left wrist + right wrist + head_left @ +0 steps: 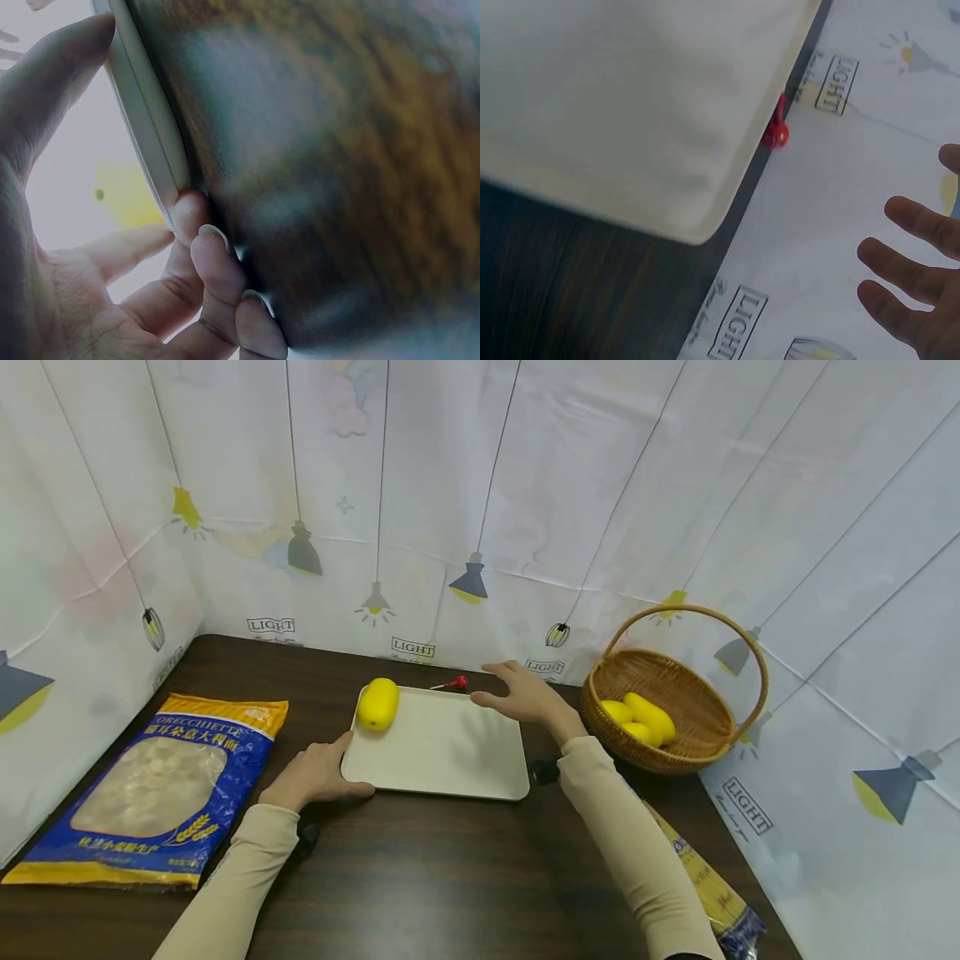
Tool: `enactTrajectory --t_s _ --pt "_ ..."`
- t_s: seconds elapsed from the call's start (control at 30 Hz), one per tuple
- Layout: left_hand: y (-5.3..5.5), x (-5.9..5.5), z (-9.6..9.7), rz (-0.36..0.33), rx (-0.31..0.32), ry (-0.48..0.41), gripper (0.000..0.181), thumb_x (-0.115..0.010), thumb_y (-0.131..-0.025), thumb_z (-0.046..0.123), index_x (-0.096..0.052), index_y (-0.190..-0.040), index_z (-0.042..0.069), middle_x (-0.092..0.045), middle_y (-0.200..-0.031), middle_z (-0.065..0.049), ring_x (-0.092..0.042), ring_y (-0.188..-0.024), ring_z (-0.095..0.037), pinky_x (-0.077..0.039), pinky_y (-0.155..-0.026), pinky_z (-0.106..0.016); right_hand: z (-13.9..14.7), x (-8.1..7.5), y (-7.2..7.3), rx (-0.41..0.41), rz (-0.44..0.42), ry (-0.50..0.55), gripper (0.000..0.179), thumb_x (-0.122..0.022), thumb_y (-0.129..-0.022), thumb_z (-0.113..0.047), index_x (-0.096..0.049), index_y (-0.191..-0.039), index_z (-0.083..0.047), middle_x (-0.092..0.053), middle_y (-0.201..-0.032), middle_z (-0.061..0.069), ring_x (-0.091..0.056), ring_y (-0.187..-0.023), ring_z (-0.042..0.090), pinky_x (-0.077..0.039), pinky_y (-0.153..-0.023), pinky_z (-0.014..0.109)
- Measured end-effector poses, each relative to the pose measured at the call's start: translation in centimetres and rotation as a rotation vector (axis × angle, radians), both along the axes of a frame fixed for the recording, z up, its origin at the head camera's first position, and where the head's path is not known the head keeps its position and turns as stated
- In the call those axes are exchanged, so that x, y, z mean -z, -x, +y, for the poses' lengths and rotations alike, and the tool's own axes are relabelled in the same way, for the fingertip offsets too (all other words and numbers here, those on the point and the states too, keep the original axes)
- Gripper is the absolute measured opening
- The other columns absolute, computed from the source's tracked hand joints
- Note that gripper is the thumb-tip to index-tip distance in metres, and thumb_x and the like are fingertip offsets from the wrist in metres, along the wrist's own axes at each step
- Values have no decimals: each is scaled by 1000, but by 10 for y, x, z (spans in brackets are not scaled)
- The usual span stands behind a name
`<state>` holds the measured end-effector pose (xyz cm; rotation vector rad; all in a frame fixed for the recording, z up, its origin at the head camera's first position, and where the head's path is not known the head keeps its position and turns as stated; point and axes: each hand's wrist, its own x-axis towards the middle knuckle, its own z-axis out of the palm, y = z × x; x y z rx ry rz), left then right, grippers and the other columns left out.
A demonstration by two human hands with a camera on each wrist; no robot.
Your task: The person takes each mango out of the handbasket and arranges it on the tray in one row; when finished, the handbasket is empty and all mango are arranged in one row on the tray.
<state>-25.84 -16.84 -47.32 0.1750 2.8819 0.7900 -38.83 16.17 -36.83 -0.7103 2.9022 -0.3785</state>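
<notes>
My left hand (318, 772) grips the near left corner of a cream rectangular tray (442, 752), its thumb along the front edge and its fingers at the left side. In the left wrist view, the thumb tip meets the tray rim (142, 112) and the bent fingertips (217, 262) sit at its outer edge. A yellow oval fruit (378, 704) lies at the tray's far left corner. Fingers spread and holding nothing, my right hand (525, 695) hovers over the far right corner. Behind the tray lies a small red ball-headed item (459, 682) with a thin stick.
To the right stands a wicker basket (712, 718) with a tall handle, holding several yellow fruits (651, 718). A blue and yellow orecchiette bag (165, 785) lies at the left. Beside my right forearm rests a long yellow packet (708, 885). A printed curtain (420, 468) backs the table.
</notes>
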Motion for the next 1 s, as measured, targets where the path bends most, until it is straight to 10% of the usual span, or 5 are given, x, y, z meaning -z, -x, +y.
enactTrajectory --t_s 1.0 --pt "1 3 0 -25 8 -4 113 -77 -76 63 -26 -158 6 -52 -144 -32 -59 -123 -48 -47 -102 -63 192 -20 -9 263 25 -7 88 -42 -95 -72 -33 -157 -11 -27 -161 30 -22 -148 53 -22 -116 72"
